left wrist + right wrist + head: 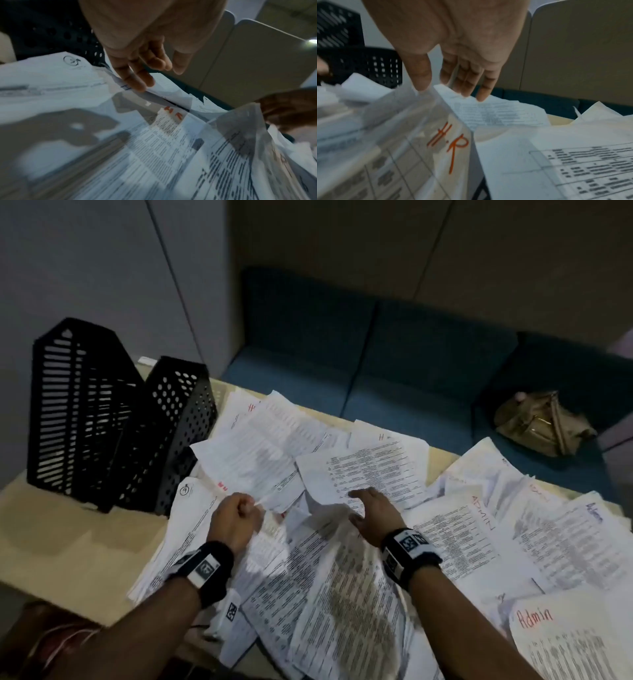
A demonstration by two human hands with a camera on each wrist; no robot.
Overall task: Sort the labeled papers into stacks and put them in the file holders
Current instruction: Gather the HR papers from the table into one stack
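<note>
L hand (236, 517) pinching sheet (274, 501) corner.

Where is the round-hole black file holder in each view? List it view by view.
Head: round-hole file holder left of centre, right of the slatted holder.
Left wrist: upper left, behind the left hand.
Right wrist: mid left, behind the papers.
Shared landmark: the beige wall panels behind.

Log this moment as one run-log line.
stage: sorting | left hand: pinches sheet | right hand: open over papers | file holders: no papers visible
</note>
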